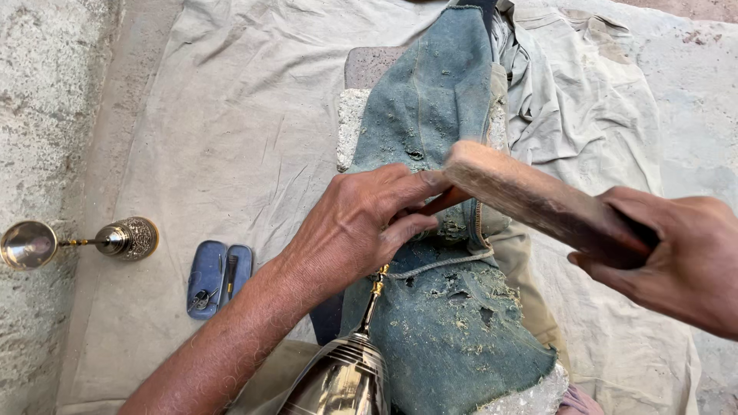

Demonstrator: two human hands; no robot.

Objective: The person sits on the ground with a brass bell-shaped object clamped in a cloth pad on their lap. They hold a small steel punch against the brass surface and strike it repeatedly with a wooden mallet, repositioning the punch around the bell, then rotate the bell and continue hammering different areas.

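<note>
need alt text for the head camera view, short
A person's left hand pins a thin metal piece on a worn blue cloth while the right hand holds a wooden mallet over it. A brass goblet lies at left.

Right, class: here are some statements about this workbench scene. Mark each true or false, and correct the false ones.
1. The right hand grips a thick wooden block. True.
2. The left hand lies flat on the bare concrete floor. False: it pinches a slim metal piece over the worn blue denim cloth.
3. A finished brass goblet-shaped piece lies on its side at the left. True.
4. The open blue case of small tools sits on top of the denim. False: it lies on the pale canvas sheet, left of the forearm.
5. The shiny ribbed brass vessel is at the bottom, near the person. True.
</note>
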